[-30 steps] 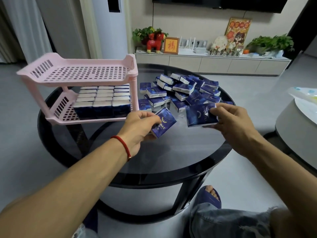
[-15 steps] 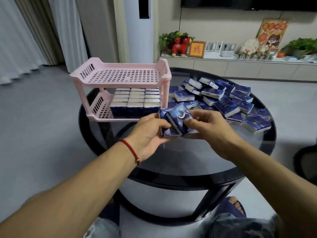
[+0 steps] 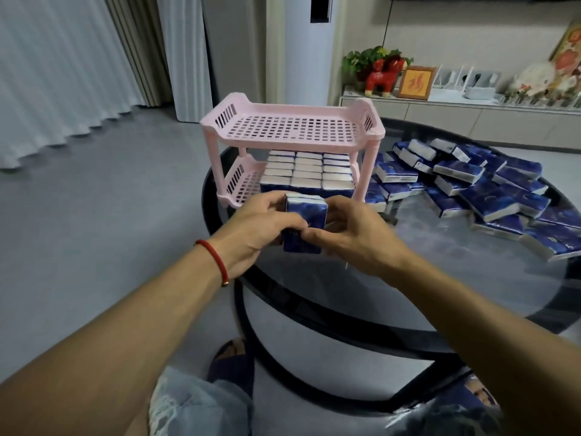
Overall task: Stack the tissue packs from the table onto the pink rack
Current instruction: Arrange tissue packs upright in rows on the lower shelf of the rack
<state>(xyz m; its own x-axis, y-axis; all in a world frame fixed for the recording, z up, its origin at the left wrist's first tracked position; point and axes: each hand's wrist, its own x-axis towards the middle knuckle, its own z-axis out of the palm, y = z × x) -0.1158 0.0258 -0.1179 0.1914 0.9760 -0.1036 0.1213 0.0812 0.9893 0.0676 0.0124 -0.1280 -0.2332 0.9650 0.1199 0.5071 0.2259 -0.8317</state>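
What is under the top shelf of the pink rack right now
On the pink rack's lower shelf, tissue packs stand upright in three close columns. Their far rows hide under the top shelf, and the held packs cover part of the front row.

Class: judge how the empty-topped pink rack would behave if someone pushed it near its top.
The pink rack looks like thin slotted plastic, so probably light. Its tall legs suggest it might tip, though the tissue packs filling its lower shelf likely steady it.

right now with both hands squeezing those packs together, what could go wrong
The held tissue packs are only pinched between the left hand and right hand, so one could slip out. The pink rack has a crowded lower shelf with little headroom. The loose pile lies near the glass table edge.
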